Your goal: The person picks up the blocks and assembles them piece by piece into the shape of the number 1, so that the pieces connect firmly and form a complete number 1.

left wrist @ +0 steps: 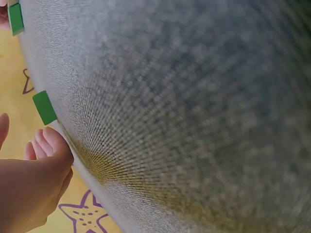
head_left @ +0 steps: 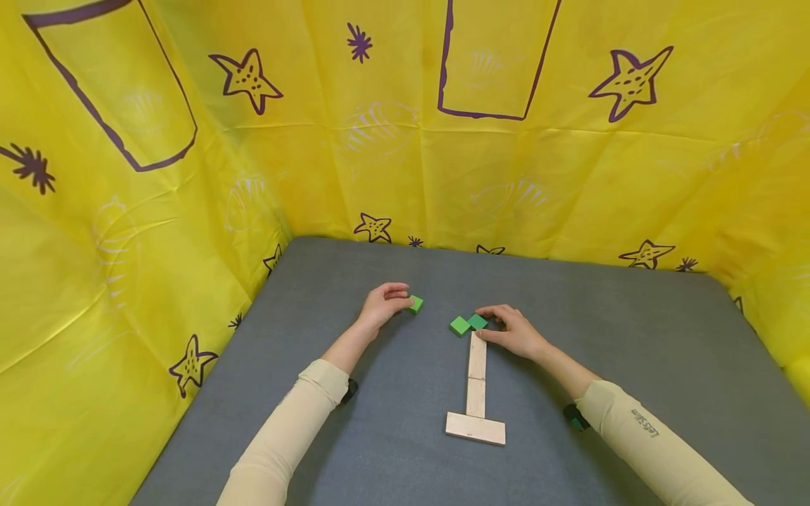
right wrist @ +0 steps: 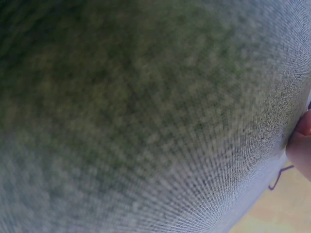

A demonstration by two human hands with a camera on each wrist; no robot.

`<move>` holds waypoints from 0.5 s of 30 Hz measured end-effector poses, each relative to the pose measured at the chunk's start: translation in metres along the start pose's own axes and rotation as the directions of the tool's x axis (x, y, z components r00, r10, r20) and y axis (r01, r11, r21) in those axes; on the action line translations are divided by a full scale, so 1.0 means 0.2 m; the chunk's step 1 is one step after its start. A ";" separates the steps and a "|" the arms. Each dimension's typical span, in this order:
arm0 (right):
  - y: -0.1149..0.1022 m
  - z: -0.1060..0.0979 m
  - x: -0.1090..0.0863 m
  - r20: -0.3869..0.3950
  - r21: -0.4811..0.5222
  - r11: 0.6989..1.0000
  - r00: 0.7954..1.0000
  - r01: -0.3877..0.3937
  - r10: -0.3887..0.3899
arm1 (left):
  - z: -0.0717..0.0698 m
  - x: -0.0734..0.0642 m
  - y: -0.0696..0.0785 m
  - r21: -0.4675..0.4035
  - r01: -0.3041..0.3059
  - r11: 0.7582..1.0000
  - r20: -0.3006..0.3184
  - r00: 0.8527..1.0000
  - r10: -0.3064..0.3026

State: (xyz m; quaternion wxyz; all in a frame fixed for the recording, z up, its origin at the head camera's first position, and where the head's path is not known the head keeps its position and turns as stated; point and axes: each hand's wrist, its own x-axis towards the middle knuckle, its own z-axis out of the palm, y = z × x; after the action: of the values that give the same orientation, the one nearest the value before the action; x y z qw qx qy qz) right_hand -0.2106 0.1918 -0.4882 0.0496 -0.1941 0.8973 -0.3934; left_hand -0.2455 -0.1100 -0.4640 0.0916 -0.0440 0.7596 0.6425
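Note:
On the grey table, a light green block (head_left: 415, 304) lies at the fingertips of my left hand (head_left: 381, 305), with the thumb right at its near-left edge. The left wrist view shows that block (left wrist: 44, 108) just beyond the loosely bent fingers (left wrist: 53, 143). My right hand (head_left: 515, 332) pinches a dark green block (head_left: 477, 322) between thumb and fingers. A second light green block (head_left: 460, 326) sits against its left corner. Below it two pale wooden planks (head_left: 477, 355) run end to end, meeting a crosswise plank (head_left: 476, 428) at the near end.
Yellow fabric (head_left: 392, 169) with purple starfish drawings hangs behind and beside the grey tabletop (head_left: 569, 295). Dark wrist cameras (head_left: 576, 417) show below both cream sleeves (head_left: 285, 429). Mostly table surface fills the right wrist view, with part of a finger (right wrist: 301, 148) at its right edge.

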 end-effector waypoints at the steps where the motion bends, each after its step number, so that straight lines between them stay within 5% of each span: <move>1: 0.00 0.00 0.00 -0.001 -0.001 1.000 1.000 -0.001 0.001 | 0.00 0.02 -0.03 0.025 -0.011 1.000 -0.012 1.000 0.011; 7: 0.00 0.00 0.00 -0.005 0.005 1.000 1.000 0.003 -0.003 | 0.01 0.02 -0.03 0.180 -0.046 0.983 -0.029 0.998 0.052; 15: 0.00 0.00 0.00 -0.003 0.000 1.000 1.000 -0.003 0.003 | 0.02 0.02 -0.02 0.378 -0.099 0.920 -0.011 0.994 0.112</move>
State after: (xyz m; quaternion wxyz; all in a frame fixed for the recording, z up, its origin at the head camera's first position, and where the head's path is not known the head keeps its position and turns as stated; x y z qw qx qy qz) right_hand -0.2108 0.1916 -0.4895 0.0489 -0.1919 0.8976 -0.3938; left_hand -0.2485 -0.1069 -0.4697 0.0512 0.0050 0.8715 0.4877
